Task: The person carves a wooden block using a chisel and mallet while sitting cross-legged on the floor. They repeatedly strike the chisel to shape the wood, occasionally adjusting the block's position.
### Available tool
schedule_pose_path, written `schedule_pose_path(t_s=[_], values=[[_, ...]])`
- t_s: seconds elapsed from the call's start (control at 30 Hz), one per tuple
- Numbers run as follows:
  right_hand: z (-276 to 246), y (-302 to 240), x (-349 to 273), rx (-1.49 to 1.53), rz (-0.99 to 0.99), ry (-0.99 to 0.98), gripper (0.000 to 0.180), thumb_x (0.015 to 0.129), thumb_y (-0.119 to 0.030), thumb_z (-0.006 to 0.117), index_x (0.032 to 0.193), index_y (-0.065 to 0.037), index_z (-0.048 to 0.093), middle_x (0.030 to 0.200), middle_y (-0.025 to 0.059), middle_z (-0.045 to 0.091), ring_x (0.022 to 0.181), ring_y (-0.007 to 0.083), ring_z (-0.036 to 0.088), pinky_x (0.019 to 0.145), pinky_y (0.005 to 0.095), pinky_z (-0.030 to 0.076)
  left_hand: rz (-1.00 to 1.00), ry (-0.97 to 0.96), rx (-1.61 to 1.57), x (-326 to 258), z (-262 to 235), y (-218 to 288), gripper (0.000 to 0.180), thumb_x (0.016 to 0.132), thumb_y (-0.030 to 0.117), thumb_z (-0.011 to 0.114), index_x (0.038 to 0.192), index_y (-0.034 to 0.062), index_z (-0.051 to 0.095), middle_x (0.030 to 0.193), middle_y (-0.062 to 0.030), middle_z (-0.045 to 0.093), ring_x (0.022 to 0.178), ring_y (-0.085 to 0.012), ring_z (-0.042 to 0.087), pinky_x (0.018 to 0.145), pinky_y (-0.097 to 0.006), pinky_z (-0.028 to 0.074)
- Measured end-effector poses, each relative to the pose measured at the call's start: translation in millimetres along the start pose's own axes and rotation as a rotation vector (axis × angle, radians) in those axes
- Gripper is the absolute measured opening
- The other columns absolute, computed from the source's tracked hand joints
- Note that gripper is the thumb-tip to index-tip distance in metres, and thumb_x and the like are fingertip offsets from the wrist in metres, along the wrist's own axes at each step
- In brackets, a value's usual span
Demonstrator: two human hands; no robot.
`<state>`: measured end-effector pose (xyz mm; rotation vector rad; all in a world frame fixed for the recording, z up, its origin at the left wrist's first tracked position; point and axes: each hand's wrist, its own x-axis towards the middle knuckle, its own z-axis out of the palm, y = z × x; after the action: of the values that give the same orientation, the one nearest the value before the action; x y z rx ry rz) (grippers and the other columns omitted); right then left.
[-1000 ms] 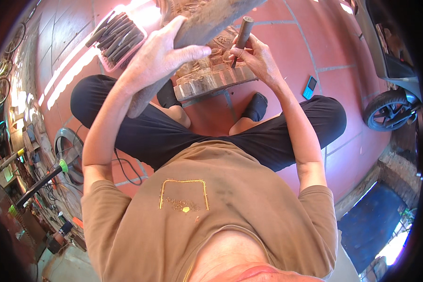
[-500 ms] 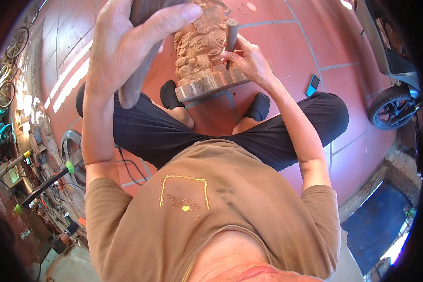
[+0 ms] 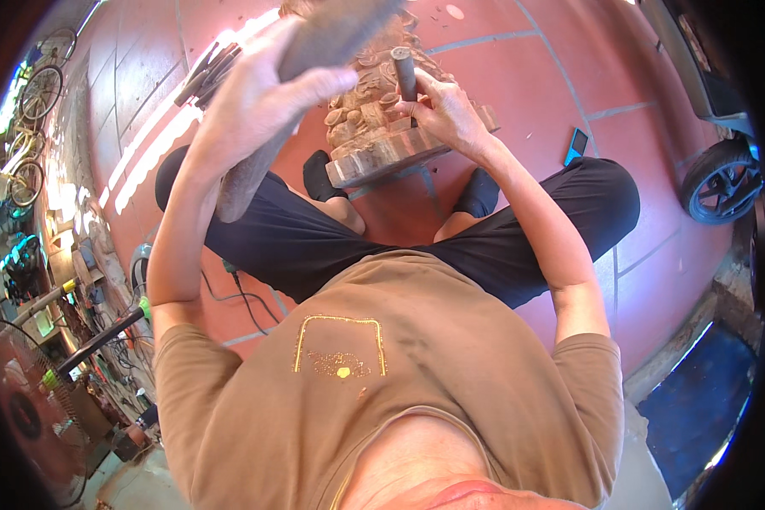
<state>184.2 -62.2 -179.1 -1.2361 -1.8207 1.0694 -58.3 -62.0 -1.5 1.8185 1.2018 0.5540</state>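
My left hand [image 3: 251, 102], slightly blurred, is closed around a dark wooden mallet [image 3: 336, 38], thumb lying along it. The mallet slants from my left knee up toward the right, its upper end above the carving. In my right hand [image 3: 450, 115] a chisel [image 3: 405, 72] stands nearly upright, its round handle pinched between thumb and fingers. The chisel's lower end meets the brown wood carving [image 3: 357, 115] near its base; the exact contact is hidden. Rounded, pot-like relief shapes cover the carving, which rests on a thick rough-edged wooden base [image 3: 391, 163] between my feet. The mallet hides its upper left part.
Several dark slim tools [image 3: 208, 76] lie on the red tiles beyond my left hand. A blue phone [image 3: 576, 146] lies by my right knee. A vehicle's wheel [image 3: 722, 189] stands at right. On the left are a fan [image 3: 30, 416], clutter and a cable [image 3: 246, 302].
My left hand has come down and away from me, and the mallet now leans further right, closer to the chisel's top. My right hand keeps its hold. The view has shifted slightly.
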Motion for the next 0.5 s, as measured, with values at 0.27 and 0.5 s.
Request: schedule_pose_path(t_s=[0.27,0.5], values=[[0.2,-6.5,-4.0,0.003,-0.050,0.004,0.020,0.091,-0.014,0.069,0.103,-0.002,0.058,0.088,0.0167,0.072,0.087,0.0310,0.072,0.076,0.0399,0.052,0.057,0.073,0.169,-5.8,19.4,-30.1,0.054,0.088,0.039,0.077,0.116,-0.0037,0.059,0.090,-0.0120,0.066,0.074,-0.0150,0.063,0.067,-0.032,0.052],[0.3,0.8,1.8,0.084,0.023,0.015,0.018,0.095,-0.010,0.067,0.108,0.000,0.060,0.090,0.0116,0.072,0.082,0.0198,0.073,0.073,0.0330,0.056,-0.119,-0.038,0.020,-11.7,13.2,-30.1,0.051,0.089,0.038,0.076,0.115,-0.0029,0.060,0.081,-0.0066,0.061,0.067,-0.0139,0.061,0.060,-0.029,0.050]])
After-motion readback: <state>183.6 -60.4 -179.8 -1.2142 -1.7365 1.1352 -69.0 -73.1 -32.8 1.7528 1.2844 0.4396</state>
